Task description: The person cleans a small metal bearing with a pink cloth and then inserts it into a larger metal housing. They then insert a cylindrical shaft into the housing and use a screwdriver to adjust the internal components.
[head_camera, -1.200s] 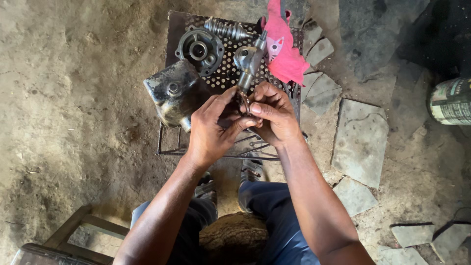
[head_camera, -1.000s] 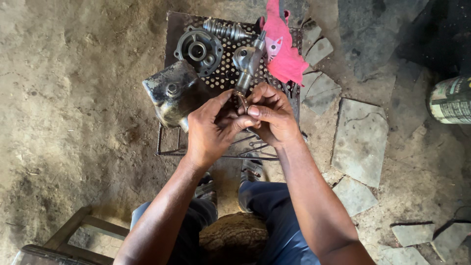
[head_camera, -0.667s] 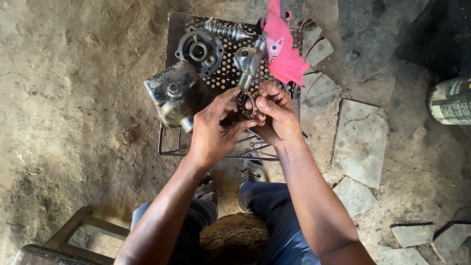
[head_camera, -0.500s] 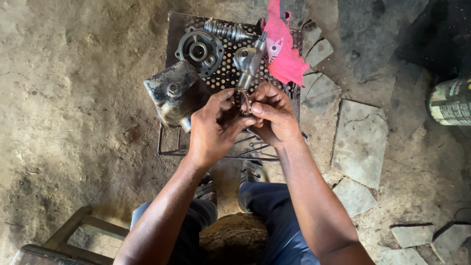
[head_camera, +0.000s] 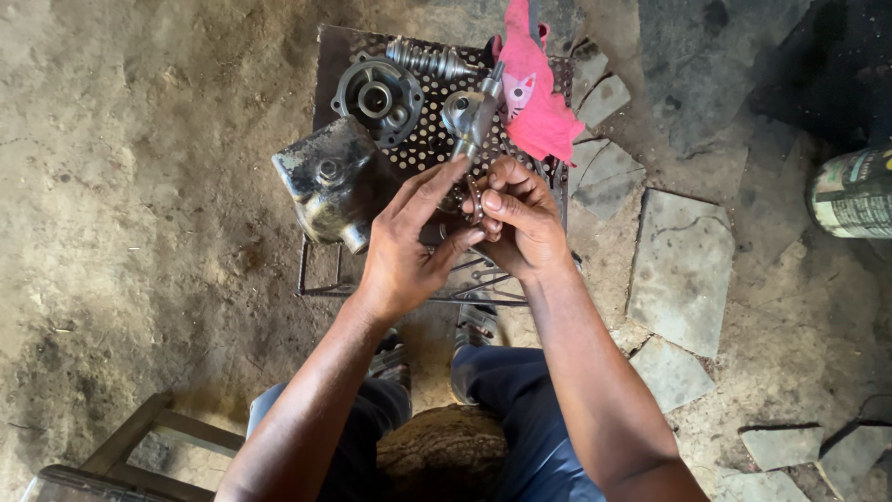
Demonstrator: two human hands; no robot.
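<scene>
Head view: small metal ring (head_camera: 474,198) pinched between right hand (head_camera: 522,223) and left hand (head_camera: 409,244), fingers closed on it, above perforated stand (head_camera: 418,149). Greasy grip; risk of slipping, dropping into dirt floor (head_camera: 139,186).

One view only — a camera on my head, which looked steeply down past my knees at close range onto my left hand (head_camera: 404,246), my right hand (head_camera: 522,223) and the perforated metal stand (head_camera: 372,153) on dirt.
</scene>
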